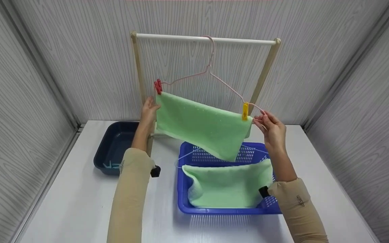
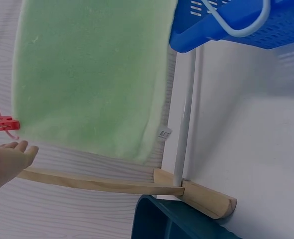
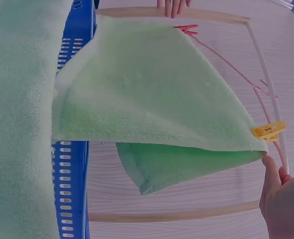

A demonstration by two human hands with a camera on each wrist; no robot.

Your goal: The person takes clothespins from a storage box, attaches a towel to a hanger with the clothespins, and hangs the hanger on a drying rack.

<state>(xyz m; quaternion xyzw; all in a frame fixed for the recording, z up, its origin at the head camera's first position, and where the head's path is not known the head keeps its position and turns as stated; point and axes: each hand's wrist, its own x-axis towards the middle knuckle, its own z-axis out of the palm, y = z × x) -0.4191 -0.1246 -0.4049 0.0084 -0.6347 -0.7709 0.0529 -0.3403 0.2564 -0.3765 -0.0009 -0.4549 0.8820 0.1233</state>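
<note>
From my remote station I record the right hand [image 1: 275, 133] with its fingers pinching the lower end of a pink hanger [image 1: 209, 67], behind and to the right of the blue basket [image 1: 228, 211]. The left hand [image 1: 148, 111], behind and to the left of the basket, has its fingers released and loosely extended beside a clipped green cloth [image 1: 201, 125]; I cannot tell whether they touch it.

I find that cloth hanging above the basket's back rim, its upper edge sloping down to the right. A red clip [image 1: 158, 87] secures its left corner, a yellow clip [image 1: 245, 111] its right.

The hanger's hook sits over the white rod [image 1: 174, 37] of a wooden rack [image 1: 264, 72] behind the basket. Inside the basket I note a second green cloth [image 1: 228, 189]; a light blue hanger [image 2: 239, 33] projects past its left rim. Left of the basket, a dark tray [image 1: 115, 145] on the white desk [image 1: 160, 219] contains small light blue pieces [image 1: 111, 165]
</note>
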